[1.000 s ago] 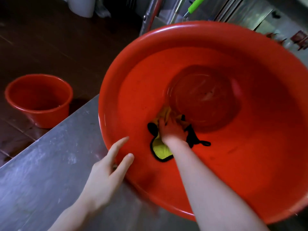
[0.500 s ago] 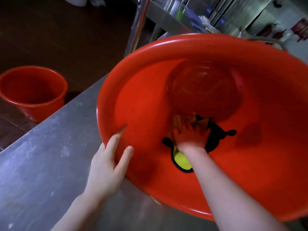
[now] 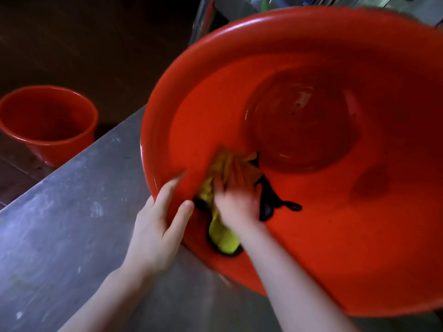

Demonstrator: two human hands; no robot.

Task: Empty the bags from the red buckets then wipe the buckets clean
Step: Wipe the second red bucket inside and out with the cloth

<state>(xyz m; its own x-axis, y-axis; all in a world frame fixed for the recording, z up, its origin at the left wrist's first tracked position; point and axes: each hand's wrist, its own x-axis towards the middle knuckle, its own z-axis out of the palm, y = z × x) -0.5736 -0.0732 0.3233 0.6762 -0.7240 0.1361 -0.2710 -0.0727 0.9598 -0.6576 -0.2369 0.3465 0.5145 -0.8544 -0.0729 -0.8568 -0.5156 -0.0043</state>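
Note:
A big red bucket (image 3: 335,224) lies tilted toward me on a steel table (image 3: 60,224), its inside facing the camera. My right hand (image 3: 236,200) is inside it and presses a yellow cloth with black trim (image 3: 221,238) flat against the near left wall; the hand is blurred. My left hand (image 3: 159,226) holds the bucket's near left rim, thumb inside and fingers outside. A second, smaller red bucket (image 3: 48,123) stands upright on the dark floor at the left and looks empty.
The steel table's edge runs diagonally from lower left to the big bucket. Beyond it is dark tiled floor (image 3: 84,44). A metal table leg (image 3: 203,17) and shelving rise behind the bucket at the top.
My right hand has wiped the cloth leftward along the inner wall, toward the rim by my left hand. My left hand has moved from beside the bucket onto its rim.

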